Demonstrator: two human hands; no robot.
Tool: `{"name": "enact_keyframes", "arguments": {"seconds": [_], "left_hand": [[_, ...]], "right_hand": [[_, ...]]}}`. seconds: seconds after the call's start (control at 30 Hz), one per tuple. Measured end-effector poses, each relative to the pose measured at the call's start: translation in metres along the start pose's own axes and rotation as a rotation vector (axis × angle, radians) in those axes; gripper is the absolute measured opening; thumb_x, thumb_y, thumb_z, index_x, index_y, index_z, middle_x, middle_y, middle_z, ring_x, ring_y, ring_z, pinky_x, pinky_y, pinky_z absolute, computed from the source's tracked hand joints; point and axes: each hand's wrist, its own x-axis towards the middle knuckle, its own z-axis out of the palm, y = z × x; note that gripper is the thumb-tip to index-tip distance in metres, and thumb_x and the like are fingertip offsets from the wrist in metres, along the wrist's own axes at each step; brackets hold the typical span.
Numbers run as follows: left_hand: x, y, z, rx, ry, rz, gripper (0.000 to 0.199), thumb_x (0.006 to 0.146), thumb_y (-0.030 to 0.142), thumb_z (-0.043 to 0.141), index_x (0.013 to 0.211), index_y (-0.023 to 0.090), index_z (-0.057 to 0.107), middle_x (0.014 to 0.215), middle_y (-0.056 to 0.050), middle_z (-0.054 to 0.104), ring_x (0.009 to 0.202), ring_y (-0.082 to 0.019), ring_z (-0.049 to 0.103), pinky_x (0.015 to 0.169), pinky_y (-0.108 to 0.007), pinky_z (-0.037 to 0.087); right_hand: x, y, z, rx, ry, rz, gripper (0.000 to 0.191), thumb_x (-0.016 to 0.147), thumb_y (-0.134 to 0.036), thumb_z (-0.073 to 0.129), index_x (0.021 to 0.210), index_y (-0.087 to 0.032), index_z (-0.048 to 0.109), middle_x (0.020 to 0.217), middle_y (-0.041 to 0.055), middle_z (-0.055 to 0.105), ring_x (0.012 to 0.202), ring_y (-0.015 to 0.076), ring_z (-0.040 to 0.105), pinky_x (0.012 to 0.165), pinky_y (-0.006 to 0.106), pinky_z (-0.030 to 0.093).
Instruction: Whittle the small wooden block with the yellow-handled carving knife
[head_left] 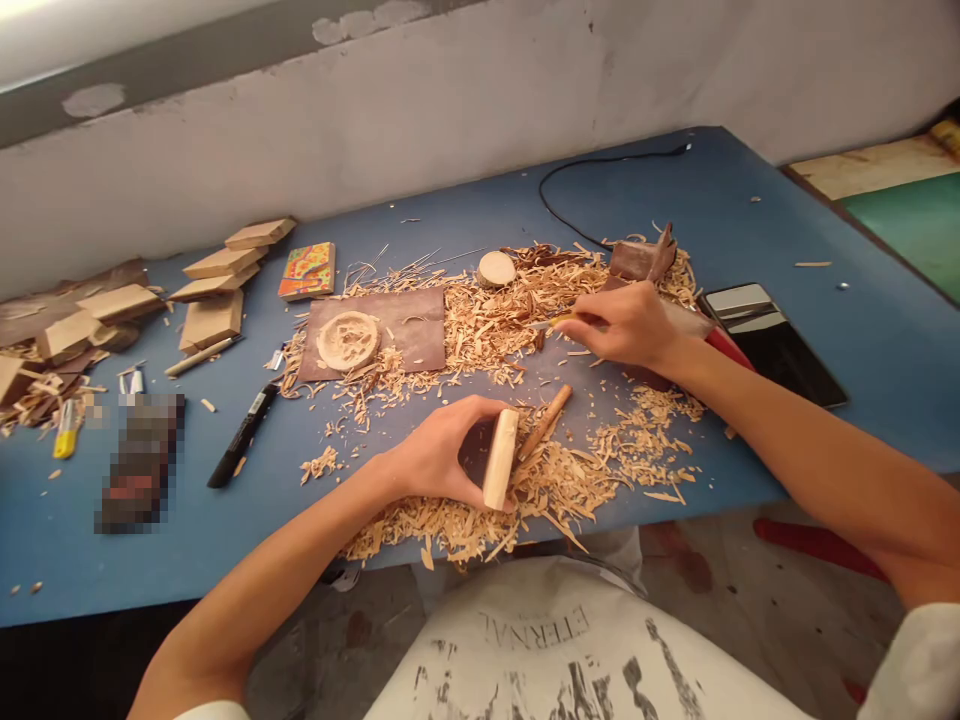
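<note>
My left hand (pixel 442 452) is wrapped round a pale wooden block (pixel 501 460), stood on its narrow edge above a heap of wood shavings (pixel 577 470). Between thumb and fingers, my right hand (pixel 622 325) grips a small knife (pixel 553 322) with a yellowish handle; its light blade points left, apart from the block. A brown wooden stick (pixel 545 422) rests on the shavings just right of the block. Farther off, a carved round wood piece (pixel 348 341) lies on a brown sheet (pixel 420 325), and a plain wood disc (pixel 496 269) sits among shavings.
Several wooden blocks (pixel 221 262) are piled at the back left, beside a colourful painted block (pixel 307 270). A black marker-like tool (pixel 241 437) and a yellow cutter (pixel 66 428) lie left. On the right are a phone (pixel 776 345) and a black cable (pixel 551 205).
</note>
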Motion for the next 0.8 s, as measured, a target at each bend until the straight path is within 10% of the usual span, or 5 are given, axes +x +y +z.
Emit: {"name": "enact_keyframes", "arguments": {"seconds": [0.33, 0.8], "left_hand": [[0.001, 0.0, 0.001, 0.021, 0.013, -0.025, 0.092, 0.055, 0.061, 0.092, 0.131, 0.024, 0.054, 0.122, -0.009, 0.07, 0.108, -0.03, 0.07, 0.098, -0.045, 0.055], [0.001, 0.0, 0.001, 0.019, 0.012, -0.016, 0.091, 0.056, 0.061, 0.091, 0.13, 0.023, 0.054, 0.122, -0.01, 0.069, 0.108, -0.03, 0.07, 0.096, -0.045, 0.055]], "right_hand": [[-0.005, -0.054, 0.008, 0.273, -0.03, -0.367, 0.051, 0.103, -0.059, 0.046, 0.07, -0.02, 0.055, 0.056, -0.0034, 0.053, 0.051, 0.0108, 0.046, 0.056, 0.027, 0.033], [-0.006, -0.054, 0.013, 0.256, -0.062, -0.419, 0.049, 0.102, -0.057, 0.049, 0.07, -0.021, 0.055, 0.057, -0.0041, 0.052, 0.052, 0.0108, 0.043, 0.057, 0.027, 0.03]]}}
